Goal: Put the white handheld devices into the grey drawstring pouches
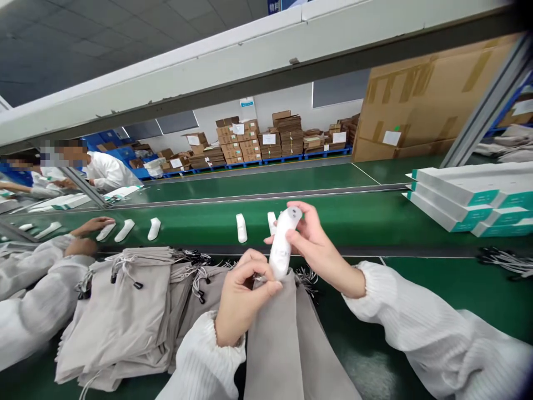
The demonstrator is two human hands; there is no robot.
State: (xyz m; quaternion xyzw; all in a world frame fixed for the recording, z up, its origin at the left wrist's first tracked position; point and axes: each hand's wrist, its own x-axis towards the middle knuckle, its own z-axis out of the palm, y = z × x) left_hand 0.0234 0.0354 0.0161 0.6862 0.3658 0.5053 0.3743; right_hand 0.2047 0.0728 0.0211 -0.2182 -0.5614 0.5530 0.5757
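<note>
My right hand (318,250) is shut around a white handheld device (282,241), whose lower end sits at the mouth of a greige drawstring pouch (275,344). My left hand (244,294) grips the pouch's top edge, close to the device. To the left lies a stack of similar pouches (120,311) with black-tipped cords. Several white devices (241,228) stand in a row on the green conveyor belt (333,222) beyond my hands. A co-worker's hand (91,225) rests on the belt near the left-hand devices.
Stacked white boxes with teal ends (452,194) sit on the belt at right, near a bundle of black-tipped cords (503,261). A metal beam (166,72) crosses overhead. Co-workers in white (108,171) sit at far left. Cardboard cartons (245,141) stand on blue pallets behind.
</note>
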